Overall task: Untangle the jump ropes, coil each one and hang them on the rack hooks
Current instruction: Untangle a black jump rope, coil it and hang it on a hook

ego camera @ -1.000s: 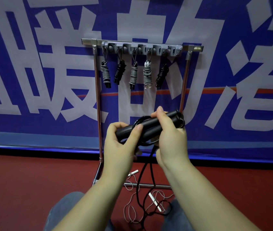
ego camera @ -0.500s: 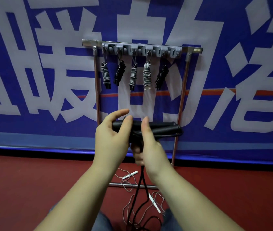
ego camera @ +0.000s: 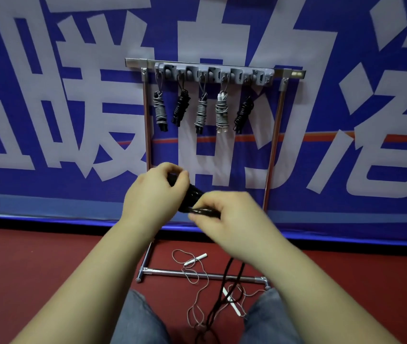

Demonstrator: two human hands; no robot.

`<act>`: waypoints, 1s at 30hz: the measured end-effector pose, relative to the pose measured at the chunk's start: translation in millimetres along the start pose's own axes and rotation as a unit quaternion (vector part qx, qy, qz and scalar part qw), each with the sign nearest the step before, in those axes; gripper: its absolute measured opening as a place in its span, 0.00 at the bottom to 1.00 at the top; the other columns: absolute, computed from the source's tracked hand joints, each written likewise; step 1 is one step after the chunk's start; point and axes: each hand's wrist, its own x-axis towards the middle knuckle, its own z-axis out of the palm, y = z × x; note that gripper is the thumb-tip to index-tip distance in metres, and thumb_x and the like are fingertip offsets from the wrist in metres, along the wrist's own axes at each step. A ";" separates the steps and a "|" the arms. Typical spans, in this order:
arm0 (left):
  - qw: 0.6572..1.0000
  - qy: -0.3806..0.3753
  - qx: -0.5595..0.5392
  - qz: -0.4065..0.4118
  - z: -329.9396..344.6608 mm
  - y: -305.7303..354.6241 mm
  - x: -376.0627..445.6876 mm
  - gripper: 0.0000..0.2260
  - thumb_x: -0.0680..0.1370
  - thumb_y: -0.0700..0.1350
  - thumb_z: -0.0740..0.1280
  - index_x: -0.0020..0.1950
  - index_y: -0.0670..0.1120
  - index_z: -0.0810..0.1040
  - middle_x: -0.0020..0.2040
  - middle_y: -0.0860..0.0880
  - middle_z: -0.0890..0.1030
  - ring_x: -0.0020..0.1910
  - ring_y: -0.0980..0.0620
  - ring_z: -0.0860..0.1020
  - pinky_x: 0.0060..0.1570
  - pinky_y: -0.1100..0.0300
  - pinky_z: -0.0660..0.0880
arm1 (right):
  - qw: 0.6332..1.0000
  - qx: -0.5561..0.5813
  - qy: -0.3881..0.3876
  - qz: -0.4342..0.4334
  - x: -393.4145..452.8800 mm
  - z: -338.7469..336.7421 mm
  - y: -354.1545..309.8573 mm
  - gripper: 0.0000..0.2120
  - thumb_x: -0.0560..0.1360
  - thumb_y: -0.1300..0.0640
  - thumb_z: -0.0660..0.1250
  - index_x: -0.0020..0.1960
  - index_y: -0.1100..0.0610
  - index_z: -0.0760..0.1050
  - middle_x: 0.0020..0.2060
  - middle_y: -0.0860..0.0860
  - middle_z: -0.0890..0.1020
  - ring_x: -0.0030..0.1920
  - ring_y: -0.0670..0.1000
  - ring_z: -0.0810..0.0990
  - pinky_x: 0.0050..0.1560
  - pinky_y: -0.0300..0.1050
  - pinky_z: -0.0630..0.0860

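Your left hand grips the black handles mid-frame; right hand pinches the black rope just beside them, wrapping. Rest of the rope trails down to the floor btw your knees, crossing the white rope lying loose at the rack base. Five bundles already hang, upper center. Keep wraps tight & side by side, w/ steady tension, and lift the black rope clear so the white one isn't dragged along. Leave a loop for a hook.
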 end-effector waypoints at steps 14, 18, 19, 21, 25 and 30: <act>0.913 -0.303 -0.269 0.048 -8.8 -5.5 -10.7 0.10 0.71 0.53 0.65 0.49 0.57 0.83 0.42 0.36 0.81 0.34 0.46 0.75 0.33 0.57 0.71 | 0.970 0.127 -0.197 0.064 26.3 -29.1 20.0 0.13 0.70 0.49 0.71 0.39 0.55 0.70 0.21 0.45 0.68 0.21 0.45 0.64 0.24 0.36 0.62; 0.906 -0.322 -0.275 0.021 -7.4 -5.6 -12.2 0.10 0.74 0.51 0.66 0.50 0.49 0.84 0.36 0.40 0.79 0.29 0.51 0.73 0.27 0.61 0.69 | 0.950 0.193 -0.230 0.083 26.6 -28.0 28.1 0.10 0.72 0.52 0.69 0.41 0.57 0.71 0.22 0.46 0.69 0.21 0.44 0.63 0.23 0.34 0.60; 0.910 -0.321 -0.263 0.010 -7.6 -5.3 -11.9 0.09 0.77 0.49 0.65 0.51 0.48 0.83 0.32 0.45 0.78 0.26 0.53 0.71 0.25 0.63 0.67 | 0.955 0.177 -0.224 0.082 27.4 -27.5 29.2 0.11 0.71 0.50 0.70 0.40 0.56 0.72 0.23 0.47 0.71 0.22 0.44 0.64 0.25 0.35 0.62; 0.925 -0.313 -0.214 -0.005 -9.4 -5.0 -9.7 0.10 0.79 0.47 0.63 0.56 0.49 0.81 0.26 0.53 0.75 0.23 0.55 0.70 0.23 0.64 0.66 | 0.971 0.110 -0.200 0.066 29.0 -25.7 31.4 0.13 0.68 0.45 0.71 0.37 0.54 0.75 0.25 0.46 0.75 0.25 0.43 0.67 0.29 0.36 0.64; 0.917 -0.320 -0.239 -0.013 -12.3 -2.7 -9.7 0.10 0.78 0.47 0.63 0.57 0.51 0.80 0.25 0.53 0.75 0.23 0.56 0.69 0.23 0.64 0.66 | 0.970 0.148 -0.185 0.058 27.6 -19.4 34.1 0.21 0.64 0.38 0.69 0.40 0.56 0.81 0.28 0.47 0.76 0.28 0.43 0.70 0.33 0.36 0.66; 0.899 -0.267 -0.347 -0.038 -9.6 0.9 -17.7 0.16 0.71 0.54 0.67 0.52 0.46 0.83 0.30 0.47 0.73 0.22 0.56 0.67 0.22 0.66 0.62 | 0.951 0.258 -0.144 0.087 22.9 -3.6 35.2 0.28 0.66 0.34 0.59 0.38 0.61 0.75 0.23 0.48 0.76 0.23 0.45 0.72 0.27 0.36 0.68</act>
